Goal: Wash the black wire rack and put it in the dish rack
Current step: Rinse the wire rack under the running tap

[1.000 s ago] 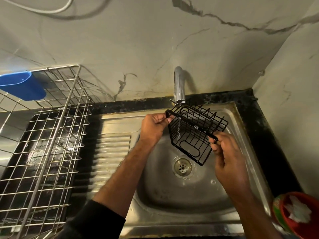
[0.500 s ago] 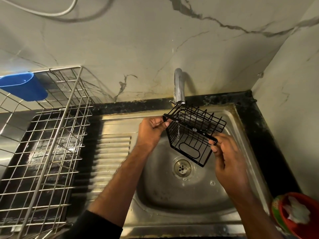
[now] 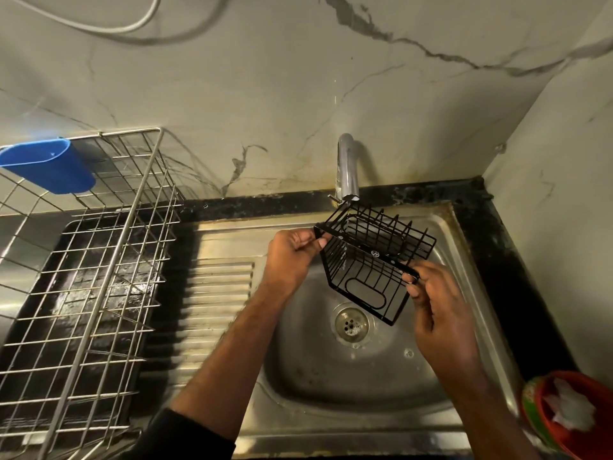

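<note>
The black wire rack [image 3: 371, 263] hangs in the middle of the frame, tilted under the tap [image 3: 346, 171] and over the sink [image 3: 464, 293] bowl. It looks light and stiff, an open cage of thin rods; wet, it is probably slippery, so the flat top bar and the corners seem the safest places to hold. The left hand [image 3: 292, 257] pinches the bar's left end, fingers curled. The right hand [image 3: 438, 300] pinches the right end near the lower corner. Both forearms reach up from the bottom edge. The dish rack [image 3: 99, 260] stands at the left.
</note>
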Demonstrator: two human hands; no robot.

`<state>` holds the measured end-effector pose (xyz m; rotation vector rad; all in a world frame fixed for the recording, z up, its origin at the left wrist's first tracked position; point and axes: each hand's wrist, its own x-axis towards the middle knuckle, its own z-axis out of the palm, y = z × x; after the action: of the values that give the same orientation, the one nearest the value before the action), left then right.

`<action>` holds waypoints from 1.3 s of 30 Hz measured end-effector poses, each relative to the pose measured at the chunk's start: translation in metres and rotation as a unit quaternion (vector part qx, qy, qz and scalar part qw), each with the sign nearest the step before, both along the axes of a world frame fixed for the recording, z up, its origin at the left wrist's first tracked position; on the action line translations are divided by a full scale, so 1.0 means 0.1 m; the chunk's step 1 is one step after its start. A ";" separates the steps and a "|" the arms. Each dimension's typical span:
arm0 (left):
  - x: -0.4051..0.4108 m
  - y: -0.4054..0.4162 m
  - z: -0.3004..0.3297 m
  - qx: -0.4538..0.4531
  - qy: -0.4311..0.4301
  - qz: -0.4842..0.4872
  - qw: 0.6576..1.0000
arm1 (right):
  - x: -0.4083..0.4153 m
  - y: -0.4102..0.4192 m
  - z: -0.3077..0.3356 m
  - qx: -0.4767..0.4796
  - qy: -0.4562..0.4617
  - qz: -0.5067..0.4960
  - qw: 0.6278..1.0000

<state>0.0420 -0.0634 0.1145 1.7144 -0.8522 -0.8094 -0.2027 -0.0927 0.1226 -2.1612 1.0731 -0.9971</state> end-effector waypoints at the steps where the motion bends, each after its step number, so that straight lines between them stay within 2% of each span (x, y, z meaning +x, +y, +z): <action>1: 0.00 -0.02 0.00 0.004 -0.001 -0.002 1.000 | 0.00 -0.01 -0.01 -0.001 0.001 -0.002 1.000; 19: -0.08 -0.53 -0.10 -0.010 0.020 -0.034 0.999 | -0.02 -0.14 -0.06 -0.007 0.029 -0.049 0.998; 23: -0.09 -0.54 -0.12 -0.027 0.028 -0.044 0.998 | -0.03 -0.13 -0.04 -0.026 0.031 -0.051 0.998; 39: 0.00 -0.43 -0.02 -0.003 0.011 -0.016 1.000 | 0.08 0.02 -0.05 -0.034 0.011 -0.044 0.998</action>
<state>0.0417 -0.1060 0.1129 1.6876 -0.8677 -0.8458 -0.1945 -0.0906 0.1172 -2.2004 1.1694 -1.0639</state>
